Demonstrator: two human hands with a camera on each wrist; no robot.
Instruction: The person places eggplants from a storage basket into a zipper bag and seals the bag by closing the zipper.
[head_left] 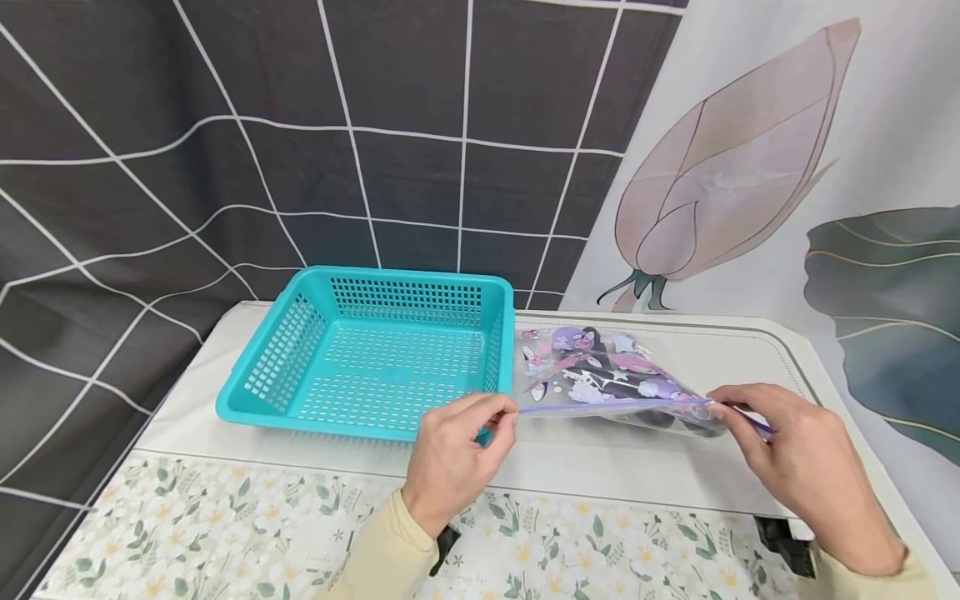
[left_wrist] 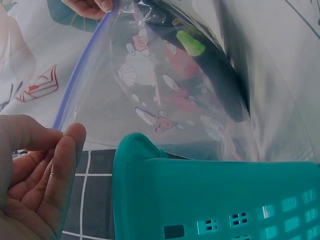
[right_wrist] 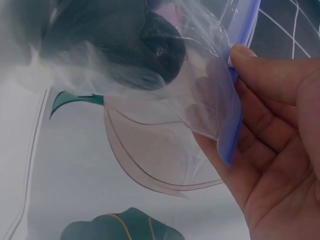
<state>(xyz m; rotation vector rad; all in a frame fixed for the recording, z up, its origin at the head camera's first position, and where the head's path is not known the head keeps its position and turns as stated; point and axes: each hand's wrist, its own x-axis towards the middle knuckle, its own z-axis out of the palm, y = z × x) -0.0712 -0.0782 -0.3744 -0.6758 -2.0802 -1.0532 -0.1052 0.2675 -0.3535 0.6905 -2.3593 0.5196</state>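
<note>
A clear zip bag printed with pink, purple and white cartoon figures lies on the table with its purple zip edge lifted towards me. Through the plastic shows a long dark thing with a bright green patch. A dark rounded end also presses against the film in the right wrist view. At the zip's left end, my left hand pinches the edge between thumb and fingers. My right hand pinches the strip near its right end, and a short purple tail runs past the thumb.
Left of the bag stands a turquoise perforated basket, close beside my left hand. The table has a white top and a floral cloth along the front. A dark gridded curtain and a pale flower-printed one hang behind.
</note>
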